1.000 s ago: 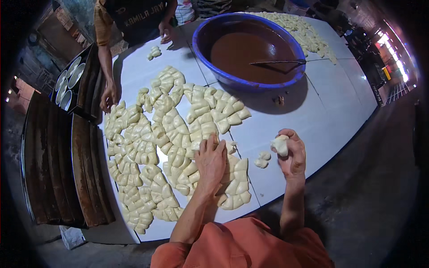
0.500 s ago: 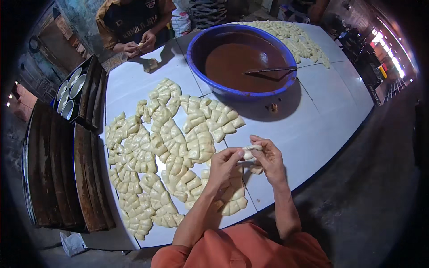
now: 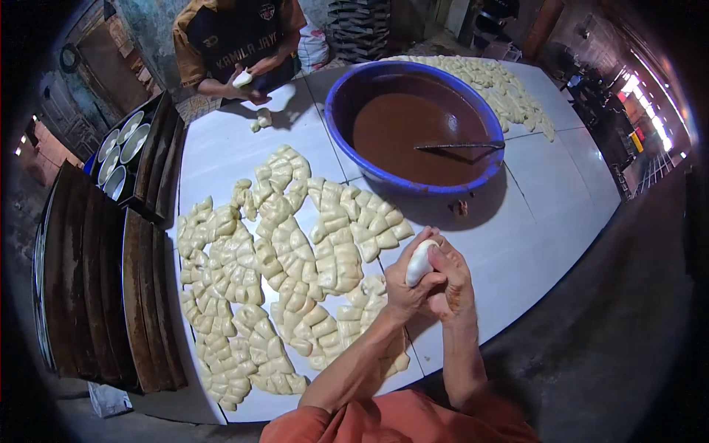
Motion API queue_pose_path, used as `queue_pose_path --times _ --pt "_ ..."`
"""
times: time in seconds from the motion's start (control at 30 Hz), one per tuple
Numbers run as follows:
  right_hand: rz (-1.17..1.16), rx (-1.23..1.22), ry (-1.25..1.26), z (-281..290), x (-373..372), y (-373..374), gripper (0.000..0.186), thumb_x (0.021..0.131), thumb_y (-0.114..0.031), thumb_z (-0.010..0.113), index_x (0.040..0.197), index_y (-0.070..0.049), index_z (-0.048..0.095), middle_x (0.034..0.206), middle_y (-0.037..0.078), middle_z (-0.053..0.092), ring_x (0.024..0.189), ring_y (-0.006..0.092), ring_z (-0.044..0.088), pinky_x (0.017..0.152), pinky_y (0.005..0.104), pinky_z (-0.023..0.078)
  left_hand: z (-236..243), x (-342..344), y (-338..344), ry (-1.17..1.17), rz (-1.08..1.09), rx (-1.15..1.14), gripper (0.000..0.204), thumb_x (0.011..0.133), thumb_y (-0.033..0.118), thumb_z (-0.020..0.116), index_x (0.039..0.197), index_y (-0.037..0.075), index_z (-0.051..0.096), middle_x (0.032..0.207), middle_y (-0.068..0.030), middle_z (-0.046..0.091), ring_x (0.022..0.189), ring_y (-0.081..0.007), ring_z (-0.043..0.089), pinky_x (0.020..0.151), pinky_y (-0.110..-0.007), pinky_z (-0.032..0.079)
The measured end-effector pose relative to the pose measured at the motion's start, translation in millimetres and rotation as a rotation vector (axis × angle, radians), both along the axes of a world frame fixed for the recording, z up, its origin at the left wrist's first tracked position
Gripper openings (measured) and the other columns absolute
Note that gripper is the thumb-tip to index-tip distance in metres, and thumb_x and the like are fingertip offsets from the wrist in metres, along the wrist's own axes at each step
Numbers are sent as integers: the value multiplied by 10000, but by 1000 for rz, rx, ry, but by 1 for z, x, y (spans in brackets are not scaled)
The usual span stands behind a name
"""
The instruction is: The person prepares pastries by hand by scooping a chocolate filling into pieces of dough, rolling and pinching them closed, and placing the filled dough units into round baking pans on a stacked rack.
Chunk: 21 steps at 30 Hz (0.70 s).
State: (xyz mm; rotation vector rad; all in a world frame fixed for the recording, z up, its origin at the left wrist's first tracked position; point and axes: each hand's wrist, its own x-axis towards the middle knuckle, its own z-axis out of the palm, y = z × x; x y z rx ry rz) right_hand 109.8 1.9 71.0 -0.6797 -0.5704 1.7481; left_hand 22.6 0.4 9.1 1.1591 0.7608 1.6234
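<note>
My left hand [image 3: 406, 292] and my right hand [image 3: 454, 280] are closed together round a smooth white lump of dough [image 3: 419, 262] over the white tiled table [image 3: 528, 236]. Flattened clusters of pale dough pieces [image 3: 284, 251] spread across the table to the left of and beneath my forearms. Beyond my hands sits a large blue basin [image 3: 340, 140] of brown liquid, with a dark stick [image 3: 436, 146] resting in it.
A co-worker [image 3: 229, 52] at the far left edge holds dough above a small lump [image 3: 262, 118]. More dough [image 3: 517, 96] lies at the back right. Dark stacked trays [image 3: 88, 280] and a crate of metal tins [image 3: 133, 140] line the left. A seated person [image 3: 493, 22] is behind.
My left hand has left the spread dough and joined my right hand round the lump. The co-worker's hands have come together with dough. The view has shifted, so the table appears lower.
</note>
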Motion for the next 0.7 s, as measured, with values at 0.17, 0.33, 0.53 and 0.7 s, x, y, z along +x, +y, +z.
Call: queue_pose_path --times 0.17,0.33,0.53,0.7 --pt "19 112 -239 13 8 64 204 926 -153 643 1073 -36 564 915 25 623 732 83 590 640 204 473 -16 6 11 -206 -188 -270 536 930 133 660 1401 -18 453 1299 -150 581 992 -144 628 846 -264 511" --pt "57 335 -1045 34 22 173 238 929 -249 594 1013 -26 597 838 66 646 719 127 603 621 274 460 -9 -34 0 -60 -206 -590 457 978 170 596 1386 1 480 1063 -123 687 921 -153 659 809 -255 524" --pt "662 570 -1728 -13 10 231 321 825 -275 629 980 0 686 929 150 694 913 268 659 809 370 489 -6 -61 -7 122 -188 -591 362 981 209 593 1286 14 584 998 -88 705 907 -116 656 781 -252 524" --pt "559 247 -1171 -11 24 238 292 823 -259 612 935 0 689 807 100 699 762 184 659 699 319 498 -7 -69 -8 199 -215 -600 355 984 215 585 1266 0 593 968 -70 703 872 -109 649 761 -246 518"
